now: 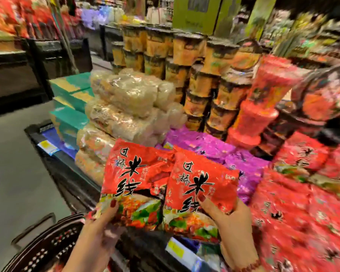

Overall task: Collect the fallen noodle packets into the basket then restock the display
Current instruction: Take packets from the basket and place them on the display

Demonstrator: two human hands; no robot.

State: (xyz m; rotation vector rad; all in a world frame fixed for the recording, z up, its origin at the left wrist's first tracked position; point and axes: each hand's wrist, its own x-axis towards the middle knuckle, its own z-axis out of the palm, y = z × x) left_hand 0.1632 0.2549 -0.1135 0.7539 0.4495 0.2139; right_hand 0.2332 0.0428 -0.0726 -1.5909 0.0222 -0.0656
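Two red noodle packets are held upright, side by side, over the front edge of the display table (67, 169). Left grip (104, 222) pinches the left packet (133, 181) at its lower left corner, thumb on the face, fingers hidden behind. Right grip (230, 222) pinches the right packet (200, 185) low down, thumb on the face. The right packet overlaps the left one's edge. Basket (47, 250) sits below the table's front edge, cut off by the frame, contents unreadable. On the table: purple packets (243, 163) and a red packet pile (294, 222), heavily blurred.
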